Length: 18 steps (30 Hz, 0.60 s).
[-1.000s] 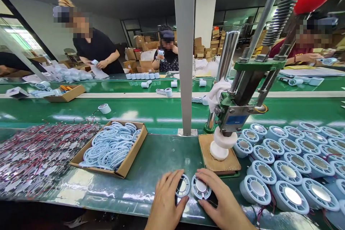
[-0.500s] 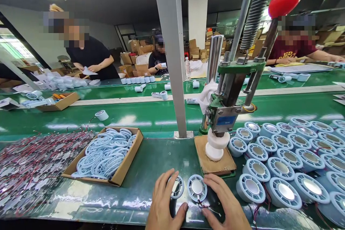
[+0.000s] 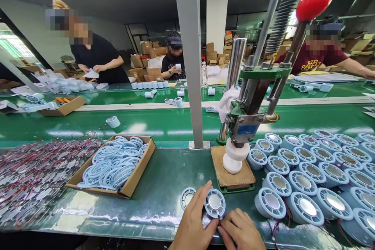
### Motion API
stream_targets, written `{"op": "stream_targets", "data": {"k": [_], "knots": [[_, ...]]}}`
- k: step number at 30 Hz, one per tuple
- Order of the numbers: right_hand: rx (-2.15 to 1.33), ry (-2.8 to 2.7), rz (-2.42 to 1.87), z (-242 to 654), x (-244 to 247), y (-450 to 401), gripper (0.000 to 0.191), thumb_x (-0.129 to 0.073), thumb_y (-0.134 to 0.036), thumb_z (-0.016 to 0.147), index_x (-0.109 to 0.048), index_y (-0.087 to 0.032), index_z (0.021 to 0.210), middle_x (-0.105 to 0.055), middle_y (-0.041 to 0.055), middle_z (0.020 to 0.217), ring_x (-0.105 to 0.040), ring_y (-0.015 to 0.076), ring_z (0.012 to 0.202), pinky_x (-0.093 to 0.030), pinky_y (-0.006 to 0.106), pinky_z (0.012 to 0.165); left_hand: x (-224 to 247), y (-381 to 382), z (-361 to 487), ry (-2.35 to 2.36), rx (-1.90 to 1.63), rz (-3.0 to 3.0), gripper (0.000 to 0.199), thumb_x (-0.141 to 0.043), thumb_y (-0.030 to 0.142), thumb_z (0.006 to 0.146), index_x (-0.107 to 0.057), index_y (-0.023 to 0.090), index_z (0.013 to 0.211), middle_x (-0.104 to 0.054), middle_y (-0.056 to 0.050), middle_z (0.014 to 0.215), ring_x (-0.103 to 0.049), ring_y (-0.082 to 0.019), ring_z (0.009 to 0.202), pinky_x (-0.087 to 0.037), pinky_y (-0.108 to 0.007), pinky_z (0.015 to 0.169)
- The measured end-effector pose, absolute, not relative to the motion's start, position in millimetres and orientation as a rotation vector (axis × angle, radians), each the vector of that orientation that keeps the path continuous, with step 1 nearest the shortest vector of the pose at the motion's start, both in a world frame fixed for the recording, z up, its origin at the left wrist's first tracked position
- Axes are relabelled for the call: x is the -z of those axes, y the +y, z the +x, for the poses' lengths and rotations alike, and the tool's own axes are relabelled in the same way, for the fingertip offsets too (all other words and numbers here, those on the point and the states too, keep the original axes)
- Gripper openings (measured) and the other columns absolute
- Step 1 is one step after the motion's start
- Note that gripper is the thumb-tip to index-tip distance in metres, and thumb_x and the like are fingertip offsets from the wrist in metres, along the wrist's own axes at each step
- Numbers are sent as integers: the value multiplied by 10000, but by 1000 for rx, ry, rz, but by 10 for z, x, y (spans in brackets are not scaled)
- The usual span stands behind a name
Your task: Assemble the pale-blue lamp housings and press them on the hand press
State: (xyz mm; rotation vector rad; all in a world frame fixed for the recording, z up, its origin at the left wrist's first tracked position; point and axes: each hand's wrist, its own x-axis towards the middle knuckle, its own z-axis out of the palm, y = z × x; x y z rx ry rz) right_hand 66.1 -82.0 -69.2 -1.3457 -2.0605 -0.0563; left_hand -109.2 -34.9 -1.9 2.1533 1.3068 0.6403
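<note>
Two blue round housings with silver discs stand near the front edge of the green bench. My left hand (image 3: 195,220) reaches between them, its fingers along the left side of the right housing (image 3: 215,202) and its thumb below it. Part of the left housing (image 3: 187,197) is behind my left fingers. My right hand (image 3: 238,228) is pinched at the lower edge of the right housing, on its dark wires (image 3: 219,218). Both thumbs are close together there. A hand press (image 3: 244,125) with a white round head stands just behind, over a brown pad (image 3: 218,164).
An open carton (image 3: 140,172) of blue rings sits left, beside a heap of wired plates (image 3: 43,175). Rows of blue housings (image 3: 304,181) fill the right. A grey post (image 3: 189,66) rises behind the bench. Three people work across the green belt (image 3: 146,125).
My left hand has moved right, from the left housing to the right one. My right hand has come down and inward from the right housing's side and closed on its wires.
</note>
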Motion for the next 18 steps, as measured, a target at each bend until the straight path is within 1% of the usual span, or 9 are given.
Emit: {"op": "stream_targets", "data": {"k": [3,5,7,8,10,11,13,15,18], "knots": [[-33,-2182,-1308,845,591,-834,161,-510,-184,908,-651,-260,906,-636,1,835,-592,153,701,-472,258,637,68,-392,-1083,1288,-718,2141,813,-606,49,725,-371,297,1463,-520,-43,1459,-494,-239,1344,-430,-444,1135],[-120,-2150,-1285,946,459,-818,180,-533,-204,915,-650,-259,1041,-659,18,942,-647,143,810,-541,220,723,78,-416,-1072,1270,-741,2148,810,-619,61,744,-353,307,1469,-524,-43,1456,-498,-238,1339,-436,-444,1131],[-158,-2050,-1302,981,311,-781,326,-540,-203,908,-590,-234,1229,-641,61,1139,-654,157,1020,-560,209,861,69,-433,-1075,1239,-735,2183,833,-605,63,764,-289,313,1493,-488,-37,1487,-472,-226,1361,-433,-436,1134],[-166,-2024,-1307,970,247,-757,420,-543,-194,894,-540,-224,1313,-597,82,1254,-624,174,1130,-554,225,924,59,-440,-1089,1215,-730,2217,859,-586,54,766,-240,313,1509,-458,-34,1510,-447,-218,1380,-426,-433,1140],[-205,-2058,-1279,902,164,-702,568,-549,-163,848,-465,-241,1404,-476,84,1424,-538,202,1279,-531,272,1003,34,-448,-1153,1170,-739,2307,895,-540,38,762,-160,302,1528,-398,-36,1549,-385,-211,1419,-403,-444,1155],[-241,-2095,-1253,853,150,-673,599,-546,-144,829,-460,-259,1410,-436,72,1464,-510,204,1313,-522,286,1022,22,-447,-1203,1174,-754,2349,880,-516,39,770,-153,293,1530,-382,-42,1557,-356,-215,1434,-390,-460,1162],[-305,-2104,-1228,746,176,-615,578,-536,-119,810,-505,-269,1367,-445,62,1459,-517,195,1307,-519,294,1026,3,-440,-1325,1276,-756,2394,769,-488,80,827,-220,285,1518,-386,-58,1552,-337,-239,1440,-386,-500,1157],[-325,-2028,-1244,651,248,-570,515,-546,-125,807,-556,-255,1305,-507,76,1394,-560,196,1257,-529,306,1012,-3,-429,-1441,1458,-698,2374,613,-505,178,891,-353,289,1474,-451,-73,1507,-399,-275,1394,-440,-528,1103],[-320,-1922,-1255,566,358,-538,457,-599,-171,801,-596,-244,1252,-561,90,1311,-596,212,1197,-545,318,984,-2,-417,-1532,1618,-613,2320,465,-591,283,886,-543,302,1347,-561,-74,1411,-510,-309,1274,-498,-546,1020]]}}
